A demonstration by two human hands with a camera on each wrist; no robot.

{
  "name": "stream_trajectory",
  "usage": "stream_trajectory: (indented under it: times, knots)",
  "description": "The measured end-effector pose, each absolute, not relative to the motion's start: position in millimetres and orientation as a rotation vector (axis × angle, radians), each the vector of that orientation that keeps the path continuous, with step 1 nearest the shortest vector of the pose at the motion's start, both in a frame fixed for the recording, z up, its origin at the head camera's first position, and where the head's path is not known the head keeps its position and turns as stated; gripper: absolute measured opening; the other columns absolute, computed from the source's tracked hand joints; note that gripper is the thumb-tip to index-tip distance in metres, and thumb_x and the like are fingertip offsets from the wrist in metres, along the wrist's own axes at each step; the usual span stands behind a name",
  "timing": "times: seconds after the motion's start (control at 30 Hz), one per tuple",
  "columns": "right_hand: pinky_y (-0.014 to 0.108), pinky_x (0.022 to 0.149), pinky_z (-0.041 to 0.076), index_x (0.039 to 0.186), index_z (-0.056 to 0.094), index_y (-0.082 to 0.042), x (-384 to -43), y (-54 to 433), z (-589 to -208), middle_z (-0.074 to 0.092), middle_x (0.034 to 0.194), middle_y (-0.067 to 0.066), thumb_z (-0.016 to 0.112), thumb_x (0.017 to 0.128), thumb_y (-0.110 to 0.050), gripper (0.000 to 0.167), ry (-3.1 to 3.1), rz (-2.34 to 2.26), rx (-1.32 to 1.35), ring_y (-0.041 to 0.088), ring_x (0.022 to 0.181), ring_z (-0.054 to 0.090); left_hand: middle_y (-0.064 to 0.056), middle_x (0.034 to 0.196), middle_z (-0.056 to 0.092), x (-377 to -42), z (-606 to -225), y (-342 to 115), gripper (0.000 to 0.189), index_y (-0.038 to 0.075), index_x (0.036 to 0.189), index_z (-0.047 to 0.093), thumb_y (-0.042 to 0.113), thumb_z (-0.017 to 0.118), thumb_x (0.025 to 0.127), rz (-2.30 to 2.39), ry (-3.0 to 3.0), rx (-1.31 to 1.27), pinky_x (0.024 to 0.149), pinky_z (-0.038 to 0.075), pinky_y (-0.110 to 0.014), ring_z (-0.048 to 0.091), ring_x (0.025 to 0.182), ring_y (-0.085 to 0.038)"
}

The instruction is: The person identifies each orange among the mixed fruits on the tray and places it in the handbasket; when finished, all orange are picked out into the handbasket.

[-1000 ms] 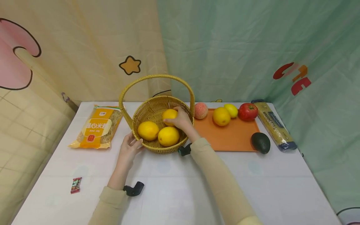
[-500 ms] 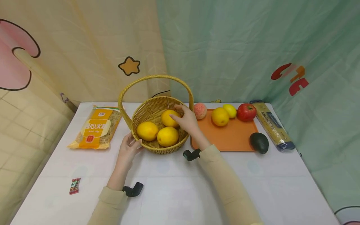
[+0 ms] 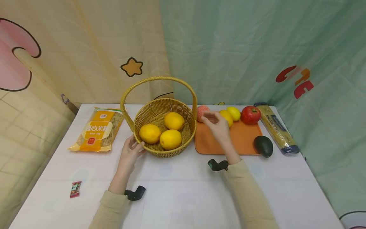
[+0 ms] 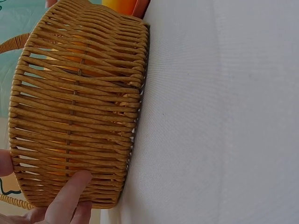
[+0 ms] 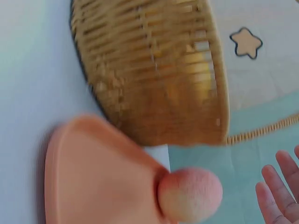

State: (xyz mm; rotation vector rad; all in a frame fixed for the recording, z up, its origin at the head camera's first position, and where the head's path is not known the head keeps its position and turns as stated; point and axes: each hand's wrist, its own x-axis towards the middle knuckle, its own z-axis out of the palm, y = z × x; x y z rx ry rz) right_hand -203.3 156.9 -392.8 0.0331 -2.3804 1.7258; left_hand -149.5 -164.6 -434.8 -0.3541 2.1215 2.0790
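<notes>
Wicker basket point(image 3: 164, 154) with three lemons point(image 3: 170, 139) inside.
At the basket's near left, the left hand point(image 3: 130, 156) pinches its rim, thumb on the edge, fingers against the weave. The basket looks light and stiff with a little give; the rim or arched handle point(image 3: 160, 78) seems the best hold. The lemons look firm, smooth and apt to roll, best cupped round the middle. Right of the basket, the right hand point(image 3: 219, 128) hangs over the tray point(image 3: 240, 143), thumb and fingers apart, holding nothing. Just beside the basket's far right sits the peach point(image 5: 191, 193).
</notes>
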Motion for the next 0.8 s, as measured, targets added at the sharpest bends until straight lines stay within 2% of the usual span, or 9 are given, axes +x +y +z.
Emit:
stream_trajectory:
  times: [0.17,0.27,0.47,0.63,0.8]
  knots:
    - [0.019,0.091,0.056,0.119,0.067,-0.001,-202.9,187.1,-397.6,0.069,0.119,0.016,0.072,0.091,-0.024,0.036,-2.354,1.658,-0.12,0.022,0.11,0.063,-0.018,0.163,0.016,-150.0,-433.3,-165.2,0.065,0.004,0.157,0.012,0.01,0.047,0.103,2.077,2.119,-0.362,0.11,0.046,-0.048,0.033,0.145,-0.033]
    - [0.015,0.091,0.055,0.119,0.067,-0.003,-202.9,201.3,-398.7,0.069,0.12,0.014,0.072,0.091,-0.026,0.037,-2.344,1.643,-0.204,0.019,0.109,0.063,-0.019,0.163,0.015,-149.7,-433.0,-165.2,0.065,0.003,0.157,0.011,0.009,0.047,0.103,2.082,2.117,-0.361,0.11,0.045,-0.048,0.032,0.145,-0.034]
    - [0.019,0.098,0.053,0.12,0.067,-0.005,-203.3,221.0,-400.5,0.068,0.122,0.012,0.069,0.093,-0.03,0.038,-2.343,1.576,-0.341,0.02,0.112,0.062,-0.019,0.163,0.015,-149.8,-434.0,-165.3,0.065,0.003,0.157,0.012,0.009,0.047,0.103,2.088,2.112,-0.362,0.111,0.044,-0.049,0.032,0.145,-0.034]
    - [0.032,0.106,0.051,0.123,0.064,-0.006,-206.4,227.5,-400.3,0.066,0.126,0.011,0.07,0.092,-0.031,0.04,-2.363,1.511,-0.417,0.024,0.119,0.059,-0.019,0.163,0.015,-149.7,-433.1,-165.4,0.066,0.004,0.157,0.011,0.01,0.047,0.103,2.084,2.116,-0.367,0.111,0.045,-0.048,0.032,0.146,-0.034]
    - [0.041,0.114,0.043,0.133,0.055,-0.005,-214.4,227.9,-404.5,0.055,0.137,0.014,0.073,0.09,-0.034,0.055,-2.405,1.48,-0.482,0.029,0.128,0.049,-0.02,0.163,0.014,-148.4,-432.5,-165.1,0.066,0.003,0.157,0.011,0.009,0.048,0.102,2.094,2.11,-0.363,0.111,0.044,-0.05,0.031,0.146,-0.035]
